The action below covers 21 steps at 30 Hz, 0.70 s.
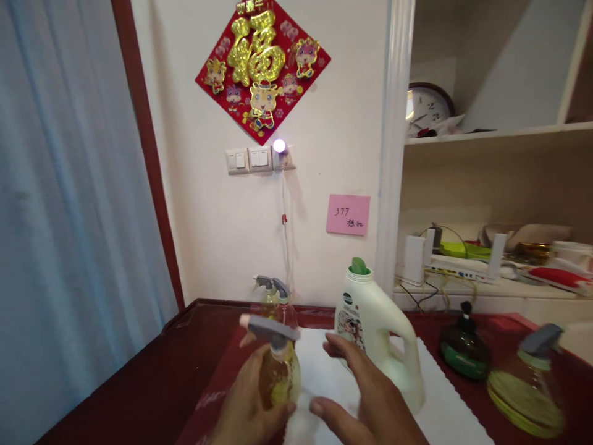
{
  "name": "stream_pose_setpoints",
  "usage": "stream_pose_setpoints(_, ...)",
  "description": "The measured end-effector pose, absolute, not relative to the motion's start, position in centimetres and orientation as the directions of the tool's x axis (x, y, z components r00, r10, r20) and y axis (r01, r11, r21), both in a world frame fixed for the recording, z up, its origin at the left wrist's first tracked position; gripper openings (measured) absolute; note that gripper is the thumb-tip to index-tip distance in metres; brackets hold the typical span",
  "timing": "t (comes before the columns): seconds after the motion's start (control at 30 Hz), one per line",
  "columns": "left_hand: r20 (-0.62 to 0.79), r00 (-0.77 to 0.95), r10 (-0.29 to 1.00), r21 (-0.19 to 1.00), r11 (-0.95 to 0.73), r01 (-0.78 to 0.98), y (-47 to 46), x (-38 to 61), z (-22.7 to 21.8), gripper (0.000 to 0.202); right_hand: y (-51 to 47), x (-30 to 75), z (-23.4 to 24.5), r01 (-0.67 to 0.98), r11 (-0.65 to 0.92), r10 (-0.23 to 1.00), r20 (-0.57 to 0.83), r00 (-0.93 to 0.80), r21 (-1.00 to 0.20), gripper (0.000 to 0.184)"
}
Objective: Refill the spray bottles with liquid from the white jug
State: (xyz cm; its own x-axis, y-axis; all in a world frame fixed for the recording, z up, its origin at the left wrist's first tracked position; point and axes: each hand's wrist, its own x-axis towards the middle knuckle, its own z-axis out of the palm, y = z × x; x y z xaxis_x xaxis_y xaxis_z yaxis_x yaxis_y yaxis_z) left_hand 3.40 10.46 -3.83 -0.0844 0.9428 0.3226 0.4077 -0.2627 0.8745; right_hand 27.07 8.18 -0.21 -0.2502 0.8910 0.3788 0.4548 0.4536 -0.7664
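Note:
My left hand point(252, 395) is wrapped round a clear spray bottle point(282, 377) with a grey trigger head and some yellowish liquid inside. To its right, my right hand point(365, 395) holds nothing, thumb and fingers apart and turned towards the bottle. Just behind that hand stands a large pale green detergent jug point(391, 327), its uncapped neck showing a green spout. Beneath lies a white cloth or sheet point(445, 395) with a wavy edge. Two more spray bottles point(285, 309) stand at the back by the wall, partly hidden by the held one.
On the right of the dark red table point(152, 377) stand a dark pump bottle point(464, 343) and a spray bottle of yellow liquid point(528, 389). A shelf holds a white router point(458, 269) and a clock point(428, 110). A blue curtain point(74, 185) hangs left.

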Motion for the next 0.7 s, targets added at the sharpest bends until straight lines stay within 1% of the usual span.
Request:
stream_pose_setpoints(0.03, 0.321, -0.011, 0.947, 0.855, -0.285, 0.433, 9.8, 4.2, -4.2, 0.067, 8.4, 26.4, 0.5, 0.427, 0.444, 0.896, 0.388, -0.216, -0.788, 0.076)
stream_pose_setpoints(0.07, 0.313, 0.052, 0.948, 0.842, -0.302, 0.447, 9.3, 4.9, -4.6, 0.066, 8.5, 25.9, 1.0, 0.418, 0.436, 0.900, 0.379, -0.216, -0.797, 0.076)
stream_pose_setpoints(0.2, 0.316, 0.202, 0.927, 0.806, -0.375, 0.459, 8.1, 6.8, -5.6, 0.068, 7.8, 25.4, 2.1, 0.411, 0.411, 0.911, 0.344, -0.229, -0.814, 0.051)
stream_pose_setpoints(0.27, 0.315, 0.243, 0.917, 0.794, -0.395, 0.463, 8.2, 7.3, -6.0, 0.071, 7.2, 26.1, 2.5, 0.337, 0.392, 0.919, 0.345, -0.192, -0.856, 0.047)
stream_pose_setpoints(0.37, 0.287, 0.235, 0.929, 0.785, -0.369, 0.498, 8.7, 7.8, -6.7, 0.077, 6.4, 27.7, 3.9, 0.100, 0.344, 0.936, 0.334, -0.111, -0.934, 0.047)
stream_pose_setpoints(0.43, 0.276, 0.237, 0.931, 0.778, -0.361, 0.515, 9.1, 8.1, -7.2, 0.080, 5.7, 28.9, 5.5, -0.041, 0.324, 0.944, 0.326, -0.055, -0.945, 0.049)
stream_pose_setpoints(0.47, 0.269, 0.246, 0.931, 0.773, -0.361, 0.521, 9.2, 8.3, -7.4, 0.081, 5.3, 29.5, 6.4, -0.084, 0.331, 0.942, 0.334, -0.027, -0.940, 0.052)
stream_pose_setpoints(0.57, 0.267, 0.219, 0.938, 0.774, -0.345, 0.531, 9.4, 8.7, -7.7, 0.078, 4.3, 31.1, 8.6, -0.115, 0.404, 0.914, 0.397, 0.079, -0.907, 0.059)
stream_pose_setpoints(0.7, 0.305, 0.167, 0.937, 0.810, -0.348, 0.473, 9.3, 9.1, -7.7, 0.076, 3.1, 32.9, 9.9, -0.078, 0.459, 0.882, 0.444, 0.158, -0.885, 0.059)
